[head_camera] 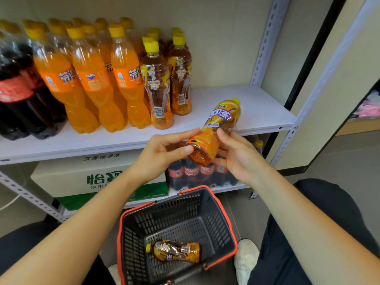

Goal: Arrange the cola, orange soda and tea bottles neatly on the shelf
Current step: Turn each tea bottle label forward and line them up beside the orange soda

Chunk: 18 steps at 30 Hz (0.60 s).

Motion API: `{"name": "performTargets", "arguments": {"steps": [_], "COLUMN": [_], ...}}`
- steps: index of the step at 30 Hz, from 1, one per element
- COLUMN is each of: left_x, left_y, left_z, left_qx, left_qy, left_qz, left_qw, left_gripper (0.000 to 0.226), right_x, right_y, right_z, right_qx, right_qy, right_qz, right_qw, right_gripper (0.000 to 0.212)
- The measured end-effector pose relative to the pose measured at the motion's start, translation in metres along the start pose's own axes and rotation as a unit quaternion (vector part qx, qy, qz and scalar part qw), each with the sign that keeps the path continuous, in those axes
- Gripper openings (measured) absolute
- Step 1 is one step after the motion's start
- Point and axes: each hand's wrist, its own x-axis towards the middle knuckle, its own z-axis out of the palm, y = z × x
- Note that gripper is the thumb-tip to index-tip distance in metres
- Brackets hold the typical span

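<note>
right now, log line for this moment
left hand and right hand grip tilted tea bottle | second tea bottle lies in basket | shelf free beside tea row

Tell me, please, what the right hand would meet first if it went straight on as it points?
Beyond the held tea bottle, the right hand points up-left toward the shelf; its front edge likely comes first, then the standing tea bottles, though depth is unclear.

Bare forearms (82, 219), dark trousers (329, 198), one off-white sneaker (246, 258).
</note>
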Motion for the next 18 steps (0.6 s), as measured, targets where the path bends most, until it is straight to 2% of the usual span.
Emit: {"name": "performTargets", "arguments": {"steps": [4,10,14,16,18], "left_x": [0.002,0.011,0.024,0.030,0.036], "left_y": [-0.004,-0.007,-0.015,-0.021,-0.028], "left_z": [-0.009,-0.023,-0.034,-0.039,-0.044], "left_qx": [0.067,0.102,0.151,0.179,0.192], "left_qy": [0.030,0.097,0.225,0.296,0.329], "left_qz": [0.002,0.018,0.020,0.038,0.043], "left_qw": [0.997,0.990,0.962,0.938,0.923], "left_gripper": [0.046,0.037,0.035,0.042,0.051], "right_x": [0.014,0.039,0.060,0.072,0.087], "right_y": [-0.009,-0.025,-0.037,-0.042,-0.044], "right_z": [0.006,0.021,0.030,0.033,0.033], "right_qx": [-0.095,-0.180,-0.233,-0.269,-0.311], "right_qy": [0.036,0.054,0.078,0.086,0.095], "right_qz": [-0.071,-0.136,-0.193,-0.229,-0.261], "right_qw": [0.992,0.973,0.950,0.931,0.909], "right_gripper": [0.056,0.069,0.079,0.084,0.086]}}
